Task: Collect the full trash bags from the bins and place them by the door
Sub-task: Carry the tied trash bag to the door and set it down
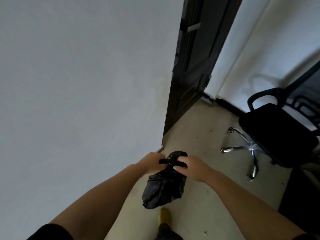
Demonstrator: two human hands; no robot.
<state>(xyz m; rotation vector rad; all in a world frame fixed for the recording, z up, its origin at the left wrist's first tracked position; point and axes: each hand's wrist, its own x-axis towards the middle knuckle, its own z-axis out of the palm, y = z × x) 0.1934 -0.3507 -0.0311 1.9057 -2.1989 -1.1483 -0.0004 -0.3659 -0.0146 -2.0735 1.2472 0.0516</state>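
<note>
Both bare forearms reach out, the left hand [152, 161] and right hand [192, 168] each pinching the twisted neck of a full black trash bag [163, 189], which hangs above the beige floor [204, 139]. Beyond the bag stands a dark door [194, 66]; right of it, an office chair [277, 134].

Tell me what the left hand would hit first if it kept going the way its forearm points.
The left hand points up-right toward the black trash bag neck it already grips. Past that, probably bare floor toward the dark door, though depth is unclear.

Chair [277, 129] right of, perhaps near, door [195, 66]
</note>
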